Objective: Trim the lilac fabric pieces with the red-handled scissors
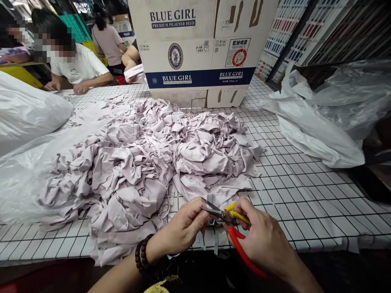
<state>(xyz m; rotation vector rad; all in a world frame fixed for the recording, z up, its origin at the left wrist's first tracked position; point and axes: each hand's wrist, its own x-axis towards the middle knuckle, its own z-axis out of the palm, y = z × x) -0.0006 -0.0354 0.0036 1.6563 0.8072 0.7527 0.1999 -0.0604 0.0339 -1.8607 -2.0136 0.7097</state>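
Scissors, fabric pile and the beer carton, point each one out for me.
scissors (227, 216), head view, on the pivot between blades and handles
fabric pile (146, 162), head view, on the middle of the heap
beer carton (195, 49), head view, on its front face

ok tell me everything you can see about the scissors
The scissors are small snips with short grey metal blades, slightly parted, and two looped handles, one yellow, one red. They sit at the near table edge, blades pointing left. The right hand grips the handles; the left hand pinches something at the blade tips, too small to make out, just before the pale fabric pile.
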